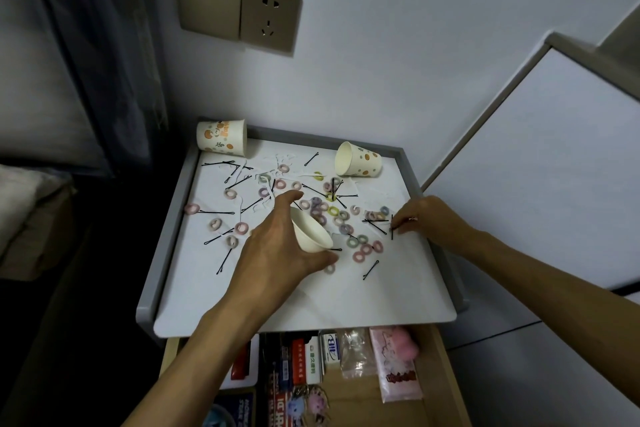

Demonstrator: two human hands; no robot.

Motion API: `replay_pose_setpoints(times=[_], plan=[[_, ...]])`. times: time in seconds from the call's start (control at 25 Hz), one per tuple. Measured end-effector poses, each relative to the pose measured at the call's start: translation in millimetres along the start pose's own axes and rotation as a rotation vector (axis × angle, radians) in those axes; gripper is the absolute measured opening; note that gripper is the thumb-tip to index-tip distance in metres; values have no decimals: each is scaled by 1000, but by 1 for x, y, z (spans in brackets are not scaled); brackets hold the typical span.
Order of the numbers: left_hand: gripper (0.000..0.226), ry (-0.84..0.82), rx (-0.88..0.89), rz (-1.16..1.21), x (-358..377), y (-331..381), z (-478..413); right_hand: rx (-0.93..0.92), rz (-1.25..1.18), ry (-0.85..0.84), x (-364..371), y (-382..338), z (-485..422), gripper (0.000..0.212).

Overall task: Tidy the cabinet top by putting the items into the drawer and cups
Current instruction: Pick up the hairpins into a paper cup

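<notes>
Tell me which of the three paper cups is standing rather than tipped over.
The cup at the back left corner stands upside down on its rim. The back right cup lies on its side, and the left hand holds the third cup tilted.

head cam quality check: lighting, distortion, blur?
Head view: dim, with heavy vignetting at the left edge; the white cabinet top is the brightest area. Wide-angle bending shows on the wall socket. Bobby pins look sharp; the left hand holding a paper cup looks slightly soft.
</notes>
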State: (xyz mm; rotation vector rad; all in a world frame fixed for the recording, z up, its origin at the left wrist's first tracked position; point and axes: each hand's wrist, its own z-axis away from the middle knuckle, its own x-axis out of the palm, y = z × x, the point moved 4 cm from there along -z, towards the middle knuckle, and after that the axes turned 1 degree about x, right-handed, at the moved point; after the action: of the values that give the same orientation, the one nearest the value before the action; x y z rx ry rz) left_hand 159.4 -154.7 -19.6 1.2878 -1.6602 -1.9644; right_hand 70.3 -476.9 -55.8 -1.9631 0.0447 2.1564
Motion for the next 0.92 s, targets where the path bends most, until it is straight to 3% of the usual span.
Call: replay_pose_setpoints(times=[0.32,0.48,0.72,0.84,0.92], plan=[[92,5,11,-1,0,-2,0,-17,24,-39,6,-6,-6,11],[93,3,1,11,0,0,0,-144,101,-58,10,-8,-6,10],[93,8,9,10,-2,0,1,-1,-282,243,-32,-44,-2,5],[94,0,3,-12,-1,2,2,-150,-462,243,-60,-114,-3,9],[95,-7,11,-23,-1,3,0,-340,-427,172,-67,-164,-2,11]])
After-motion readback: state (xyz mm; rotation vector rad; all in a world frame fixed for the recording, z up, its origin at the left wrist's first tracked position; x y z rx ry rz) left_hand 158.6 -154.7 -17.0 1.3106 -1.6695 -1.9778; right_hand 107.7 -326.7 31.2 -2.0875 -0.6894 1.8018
